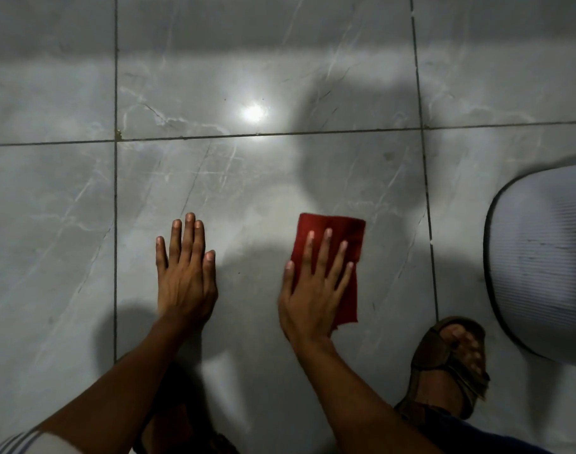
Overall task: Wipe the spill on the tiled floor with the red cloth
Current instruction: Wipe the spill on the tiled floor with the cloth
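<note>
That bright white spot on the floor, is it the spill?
Head view: probably not, it looks like glare from a lamp on glossy tile; soft shadows darken the floor beside the left hand and the right hand on the cloth.

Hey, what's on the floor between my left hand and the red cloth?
Nothing but bare grey tile with a shadow across it, seen from the head camera. The left hand lies flat on the floor; the right hand presses the red cloth.
</note>
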Demonstrator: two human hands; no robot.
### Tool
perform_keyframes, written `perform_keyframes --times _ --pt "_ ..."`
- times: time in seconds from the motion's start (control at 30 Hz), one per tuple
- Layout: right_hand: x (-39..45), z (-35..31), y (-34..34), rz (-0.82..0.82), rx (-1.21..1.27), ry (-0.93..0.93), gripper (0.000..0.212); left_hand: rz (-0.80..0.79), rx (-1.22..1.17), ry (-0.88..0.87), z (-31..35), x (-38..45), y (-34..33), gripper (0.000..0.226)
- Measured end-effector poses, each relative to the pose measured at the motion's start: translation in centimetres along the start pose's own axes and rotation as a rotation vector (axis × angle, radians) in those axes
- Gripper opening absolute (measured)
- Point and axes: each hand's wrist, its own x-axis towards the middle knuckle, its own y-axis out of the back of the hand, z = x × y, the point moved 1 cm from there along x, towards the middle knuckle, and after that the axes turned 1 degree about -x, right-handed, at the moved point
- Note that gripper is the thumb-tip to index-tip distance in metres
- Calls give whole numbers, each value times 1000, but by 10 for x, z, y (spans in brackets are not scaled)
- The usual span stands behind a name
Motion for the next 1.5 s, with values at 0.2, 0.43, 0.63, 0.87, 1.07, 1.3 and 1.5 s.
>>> perform_keyframes --times 0.2,0.43,0.63,0.87,1.07,1.3,1.5 --pt "-10 -32 -10 -44 -8 235 73 -3 6 -8 -1 3 0 67" --pt "-109 26 -17 -151 -51 330 74 -24 -8 -5 1 1 5 68" --pt "-64 62 1 -74 -84 101 73 -4 -28 -8 2 0 7 67" --pt "35 -2 8 5 -44 89 75 -14 -19 -19 1 1 7 68" --pt "2 -15 0 -72 -5 315 80 -25 -3 -16 2 2 9 68" --pt "-25 13 25 -108 159 280 89 -36 -88 27 18 6 30 64" --pt "-64 24 50 -251 117 110 89 -134 17 -400 59 25 58 50"
